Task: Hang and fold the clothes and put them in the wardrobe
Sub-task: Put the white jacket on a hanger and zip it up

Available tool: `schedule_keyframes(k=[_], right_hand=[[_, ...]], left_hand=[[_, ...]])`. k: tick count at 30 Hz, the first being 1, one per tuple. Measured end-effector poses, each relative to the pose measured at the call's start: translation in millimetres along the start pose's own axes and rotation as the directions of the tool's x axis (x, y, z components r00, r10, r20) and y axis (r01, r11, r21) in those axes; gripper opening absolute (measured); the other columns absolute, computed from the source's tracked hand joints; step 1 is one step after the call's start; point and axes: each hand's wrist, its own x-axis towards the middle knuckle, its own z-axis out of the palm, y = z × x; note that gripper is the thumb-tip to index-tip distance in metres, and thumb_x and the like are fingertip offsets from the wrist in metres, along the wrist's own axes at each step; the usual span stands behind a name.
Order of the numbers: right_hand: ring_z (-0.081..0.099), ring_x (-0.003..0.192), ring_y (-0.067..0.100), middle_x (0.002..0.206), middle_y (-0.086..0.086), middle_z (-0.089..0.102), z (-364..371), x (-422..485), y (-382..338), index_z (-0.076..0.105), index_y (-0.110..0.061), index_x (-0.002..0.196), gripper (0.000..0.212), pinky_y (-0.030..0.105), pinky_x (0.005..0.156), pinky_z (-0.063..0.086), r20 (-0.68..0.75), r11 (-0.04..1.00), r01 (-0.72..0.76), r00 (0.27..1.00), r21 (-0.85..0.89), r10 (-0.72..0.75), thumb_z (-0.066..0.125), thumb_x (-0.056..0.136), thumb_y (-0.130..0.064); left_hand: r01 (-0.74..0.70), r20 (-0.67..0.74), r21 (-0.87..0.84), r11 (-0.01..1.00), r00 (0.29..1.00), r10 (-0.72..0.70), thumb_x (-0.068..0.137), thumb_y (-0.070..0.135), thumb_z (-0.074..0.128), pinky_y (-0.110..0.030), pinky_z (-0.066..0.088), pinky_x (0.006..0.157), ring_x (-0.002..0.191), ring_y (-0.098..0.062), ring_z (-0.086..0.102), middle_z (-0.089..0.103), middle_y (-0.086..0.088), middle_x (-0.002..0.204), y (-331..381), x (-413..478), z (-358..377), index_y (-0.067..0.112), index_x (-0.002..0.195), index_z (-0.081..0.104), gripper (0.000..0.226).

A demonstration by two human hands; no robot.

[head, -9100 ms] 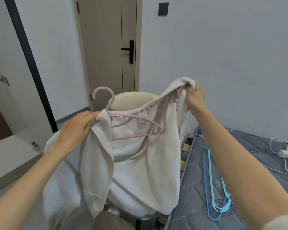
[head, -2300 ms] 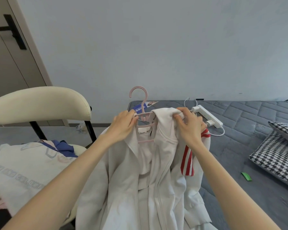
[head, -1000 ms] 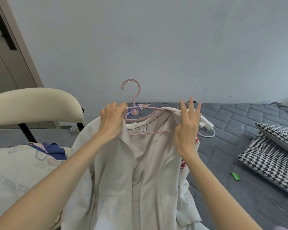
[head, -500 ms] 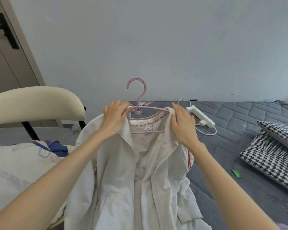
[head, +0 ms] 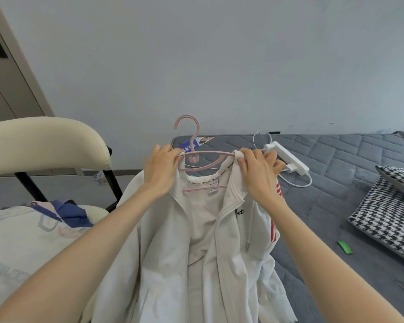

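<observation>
Both left hand (head: 160, 170), right hand (head: 258, 176) pinch jacket (head: 170, 264) collar edges on hanger (head: 208, 153).

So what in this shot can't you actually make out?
All in the head view:
- Pink hanger: both ends hidden by the left hand, right hand and white jacket.
- Jacket hem: cut off by the bottom edge.
- Neck label: print too small to read.
- Chest lettering: partly covered by the zip flap.
- Green scrap on the mattress: too small to identify.
- Wardrobe: out of frame.
</observation>
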Motion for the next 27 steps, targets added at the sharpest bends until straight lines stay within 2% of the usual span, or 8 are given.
schedule_keyframes(k=[3,7,9,11,14,17,21,27], right_hand=[[0.04,0.101,0.027,0.113,0.001,0.058,22,17,2,0.053,-0.025,0.121,0.028,0.032,0.07,0.009,0.055,0.999,-0.014,0.998,-0.041,0.016,0.034,0.102,-0.031],[0.058,0.093,0.032,0.115,0.007,0.055,50,33,3,0.05,-0.017,0.121,0.027,0.034,0.069,0.028,0.176,1.0,-0.01,0.984,-0.018,0.013,0.034,0.102,-0.028],[0.059,0.088,0.033,0.115,0.01,0.053,67,38,2,0.048,-0.014,0.121,0.024,0.033,0.064,0.032,0.221,1.0,-0.03,0.975,0.006,0.028,0.039,0.101,-0.022],[0.058,0.092,0.036,0.119,0.014,0.049,84,43,2,0.046,-0.01,0.123,0.025,0.034,0.066,0.033,0.28,0.996,-0.077,0.958,0.044,0.061,0.041,0.099,-0.017],[0.054,0.1,0.038,0.127,0.017,0.044,113,45,3,0.044,-0.005,0.126,0.028,0.035,0.074,0.035,0.366,0.968,-0.21,0.919,0.139,0.147,0.036,0.101,-0.015],[0.049,0.116,0.035,0.139,0.017,0.038,137,42,3,0.042,-0.006,0.134,0.035,0.035,0.091,0.036,0.441,0.909,-0.338,0.873,0.243,0.206,0.033,0.102,-0.012],[0.037,0.132,0.029,0.147,0.015,0.033,148,30,2,0.039,-0.008,0.14,0.041,0.03,0.104,0.028,0.549,0.86,-0.389,0.82,0.33,0.161,0.04,0.099,-0.009],[0.046,0.126,0.024,0.141,0.007,0.046,128,12,-9,0.047,-0.014,0.136,0.039,0.033,0.104,0.034,0.542,0.833,-0.373,0.834,0.408,0.107,0.043,0.097,-0.011]], left_hand=[[0.078,0.04,-0.033,0.996,0.996,-0.077,0.1,0.029,0.042,-0.032,0.036,0.064,0.092,-0.03,0.054,0.056,-0.005,0.103,-4,12,24,0.023,0.112,0.064,0.026],[0.155,0.116,-0.096,0.983,0.983,-0.143,0.099,0.027,0.043,-0.03,0.036,0.068,0.096,-0.031,0.055,0.056,-0.009,0.109,-16,23,61,0.019,0.116,0.063,0.027],[0.188,0.175,-0.139,0.972,0.971,-0.163,0.099,0.025,0.042,-0.031,0.038,0.074,0.103,-0.031,0.054,0.056,-0.01,0.114,-25,28,80,0.017,0.117,0.062,0.028],[0.203,0.247,-0.181,0.962,0.957,-0.156,0.101,0.022,0.038,-0.035,0.041,0.086,0.109,-0.031,0.052,0.055,-0.012,0.118,-35,32,100,0.015,0.12,0.059,0.029],[0.233,0.387,-0.271,0.934,0.915,-0.116,0.101,0.016,0.036,-0.034,0.032,0.105,0.124,-0.029,0.043,0.048,-0.016,0.131,-50,28,127,0.012,0.132,0.05,0.035],[0.273,0.525,-0.351,0.896,0.849,-0.053,0.097,0.002,0.04,-0.024,0.016,0.111,0.139,-0.024,0.028,0.032,-0.015,0.148,-59,14,147,0.008,0.142,0.038,0.045],[0.304,0.554,-0.407,0.861,0.832,-0.032,0.096,0.0,0.041,-0.022,0.017,0.111,0.139,-0.022,0.029,0.035,-0.013,0.148,-64,2,154,0.007,0.141,0.038,0.046],[0.284,0.534,-0.441,0.851,0.846,-0.005,0.097,0.003,0.041,-0.023,0.022,0.108,0.136,-0.02,0.033,0.039,-0.008,0.147,-50,-18,124,0.011,0.142,0.04,0.046]])
